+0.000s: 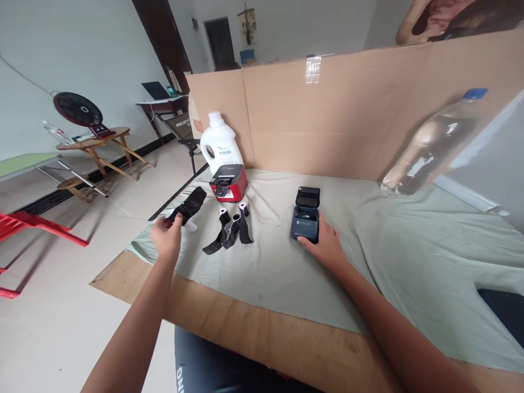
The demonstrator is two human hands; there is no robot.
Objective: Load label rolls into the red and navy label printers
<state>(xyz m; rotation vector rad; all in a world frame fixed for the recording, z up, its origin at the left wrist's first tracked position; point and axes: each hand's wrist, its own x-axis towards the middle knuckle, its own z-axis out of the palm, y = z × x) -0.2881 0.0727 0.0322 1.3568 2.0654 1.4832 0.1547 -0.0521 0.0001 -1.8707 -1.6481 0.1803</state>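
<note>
Though apart from dark printer (306,226), 3 rolls (231,234) before red printer (237,186).

Pale wall (33,54), lt. flr (49,327), dk. door (161,33), sm. wooden tbl (92,141) & folding chair (179,129).

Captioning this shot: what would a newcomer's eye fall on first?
Probably the open dark device, just right of centre, gripped by the right hand. Then the red box in front of the white jug, left of centre, and the black strip in the left hand. Far right, the bottle by the cardboard.
</note>
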